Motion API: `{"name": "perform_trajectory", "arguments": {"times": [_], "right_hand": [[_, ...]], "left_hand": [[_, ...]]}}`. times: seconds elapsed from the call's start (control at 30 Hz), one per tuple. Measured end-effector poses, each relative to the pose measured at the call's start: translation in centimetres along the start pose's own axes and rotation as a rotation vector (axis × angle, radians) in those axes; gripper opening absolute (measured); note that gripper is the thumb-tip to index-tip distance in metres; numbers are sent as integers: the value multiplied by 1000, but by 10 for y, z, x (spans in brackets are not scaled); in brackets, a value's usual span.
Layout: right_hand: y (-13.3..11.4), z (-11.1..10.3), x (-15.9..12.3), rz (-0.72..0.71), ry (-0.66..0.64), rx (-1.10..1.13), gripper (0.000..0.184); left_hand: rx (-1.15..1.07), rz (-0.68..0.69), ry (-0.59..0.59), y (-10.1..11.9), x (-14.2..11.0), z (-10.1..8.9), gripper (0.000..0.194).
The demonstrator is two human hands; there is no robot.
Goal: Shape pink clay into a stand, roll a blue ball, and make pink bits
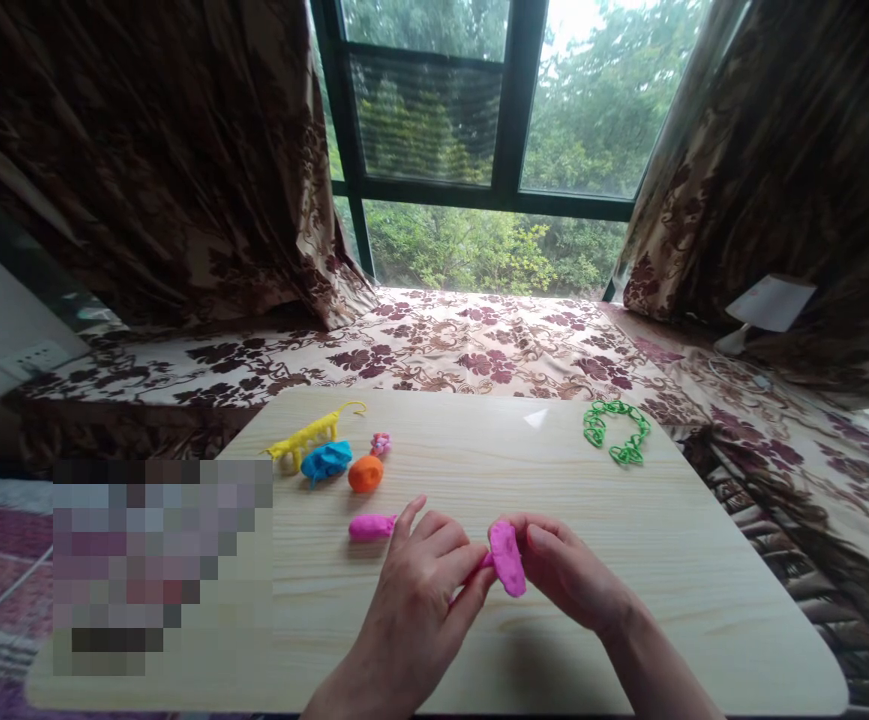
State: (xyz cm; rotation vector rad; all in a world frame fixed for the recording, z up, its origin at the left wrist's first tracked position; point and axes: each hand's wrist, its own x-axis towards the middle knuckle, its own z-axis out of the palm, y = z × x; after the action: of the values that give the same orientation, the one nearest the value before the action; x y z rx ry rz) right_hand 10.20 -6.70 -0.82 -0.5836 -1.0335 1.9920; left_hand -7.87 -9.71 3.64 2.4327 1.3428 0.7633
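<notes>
A flattened oval of pink modelling clay (508,560) is held above the table between my hands. Thumb and forefinger of my left hand (420,590) pinch a thin pink stem at its left side, while the little finger points up and away. My right hand (570,568) curls around the oval's right edge, with some fingertips hidden behind it. Beyond my left hand lies a thick pink clay roll (370,527), its right end partly covered by the fingers. Farther back are an orange clay ball (366,474) and a blue clay lump (326,461).
A yellow four-legged figure (306,437) with a curled wire-like tail stands at the table's back left, near a small pink patterned piece (381,443). A green chain ring (618,432) lies back right. The pale wooden table (674,620) has rounded corners; a blurred patch covers its left side.
</notes>
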Motion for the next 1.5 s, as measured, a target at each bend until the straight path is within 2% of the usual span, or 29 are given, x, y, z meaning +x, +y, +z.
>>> {"name": "perform_trajectory", "arguments": {"times": [0.13,0.27,0.37,0.53,0.7,0.83,0.97,1.03,1.1,1.17,1.3,1.4,1.5], "right_hand": [[-5,-1,4,31,36,-46,16],[-2,-1,6,-21,33,-14,12],[-1,0,5,-56,21,-20,13],[-13,1,2,-5,-15,-119,22],[-19,7,0,-49,-49,-192,7],[-22,8,4,-104,-12,-179,11],[-40,-13,24,-163,98,-256,33],[-47,-28,41,-206,190,-419,35],[-46,-40,59,-251,255,-621,32],[-38,-50,73,-315,291,-746,31],[-14,-65,86,-440,385,-827,27],[-4,-73,86,-440,414,-782,23],[3,-75,87,-403,417,-641,20]], "left_hand": [[-114,-22,-60,-2,1,0,16],[-242,-79,-77,1,2,-1,17],[-291,-80,-99,5,3,-4,21],[-359,-93,-99,11,7,-10,20],[-580,-221,-183,17,2,-12,24],[-838,-324,-189,17,5,-10,25],[-1030,-472,31,-2,33,4,32],[-1128,-601,116,-19,54,16,37],[-1199,-642,196,-39,74,30,37],[-1234,-631,212,-55,90,43,35],[-1371,-596,111,-69,105,67,31],[-1502,-591,76,-71,106,79,29],[-1514,-660,149,-73,104,85,34]]}}
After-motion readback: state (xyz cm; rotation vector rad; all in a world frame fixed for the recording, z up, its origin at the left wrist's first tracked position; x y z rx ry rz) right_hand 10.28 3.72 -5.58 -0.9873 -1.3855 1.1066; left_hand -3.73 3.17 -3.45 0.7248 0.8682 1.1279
